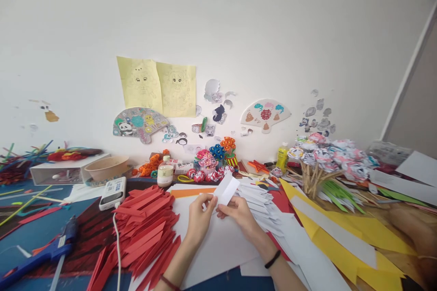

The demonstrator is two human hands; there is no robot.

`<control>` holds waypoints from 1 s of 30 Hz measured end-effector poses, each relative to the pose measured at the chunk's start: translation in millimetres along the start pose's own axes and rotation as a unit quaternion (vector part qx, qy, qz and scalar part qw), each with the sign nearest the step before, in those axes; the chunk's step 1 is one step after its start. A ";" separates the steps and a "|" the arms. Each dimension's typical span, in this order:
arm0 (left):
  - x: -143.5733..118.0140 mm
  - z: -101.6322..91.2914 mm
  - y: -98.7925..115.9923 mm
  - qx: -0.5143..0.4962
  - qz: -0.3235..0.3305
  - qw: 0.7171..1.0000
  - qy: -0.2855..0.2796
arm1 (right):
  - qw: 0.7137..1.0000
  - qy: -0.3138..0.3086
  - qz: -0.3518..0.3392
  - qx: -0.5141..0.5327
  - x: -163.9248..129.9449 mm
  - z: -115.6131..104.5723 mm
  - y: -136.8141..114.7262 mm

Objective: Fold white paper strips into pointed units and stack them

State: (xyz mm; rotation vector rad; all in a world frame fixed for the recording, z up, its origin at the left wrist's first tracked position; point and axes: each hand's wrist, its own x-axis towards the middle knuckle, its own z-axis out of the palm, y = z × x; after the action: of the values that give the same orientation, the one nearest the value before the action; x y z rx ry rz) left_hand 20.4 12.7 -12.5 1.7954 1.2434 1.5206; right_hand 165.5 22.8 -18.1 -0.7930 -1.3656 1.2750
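Observation:
Between my two hands is a small strip of white paper, with a crease along it, held up over a large white sheet. My left hand pinches its lower left edge between thumb and fingers. On the other side my right hand grips the lower right corner with thumb and forefinger. A pile of folded red paper strips lies left of my left hand. Folded white paper strips are heaped just beyond my right hand.
A blue glue gun, a white power bank with a cable and a bowl stand left. Yellow paper and a bunch of paper flowers lie right. A bottle stands behind. At far right, another person's arm shows.

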 end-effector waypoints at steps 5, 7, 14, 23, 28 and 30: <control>-1.3 -0.7 2.8 0.020 0.011 1.000 0.005 | 1.000 -0.001 0.004 -0.006 -0.4 1.1 -0.8; -1.5 -1.0 3.4 0.026 0.016 1.000 0.005 | 1.000 -0.001 0.003 -0.007 -0.5 1.4 -0.7; -2.3 -0.3 5.9 0.027 0.030 0.999 0.011 | 1.000 -0.009 -0.021 -0.020 -0.5 1.6 0.9; 1.0 -5.6 4.4 0.006 0.013 1.000 -0.022 | 0.998 0.004 -0.037 -0.042 -1.0 -1.1 -0.9; 2.8 -6.3 0.1 -0.009 0.006 1.000 -0.026 | 0.998 -0.007 -0.030 -0.058 -4.0 -0.1 -3.8; 2.3 -4.9 -0.5 -0.002 0.009 1.000 -0.019 | 0.997 -0.013 -0.032 -0.066 -4.1 -0.1 -3.8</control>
State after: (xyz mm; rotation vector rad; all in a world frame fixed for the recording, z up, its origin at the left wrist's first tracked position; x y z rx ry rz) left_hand 15.6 14.0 -10.4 1.8284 1.2098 1.4913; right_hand 167.2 18.1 -15.5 -0.8191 -1.4958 1.1580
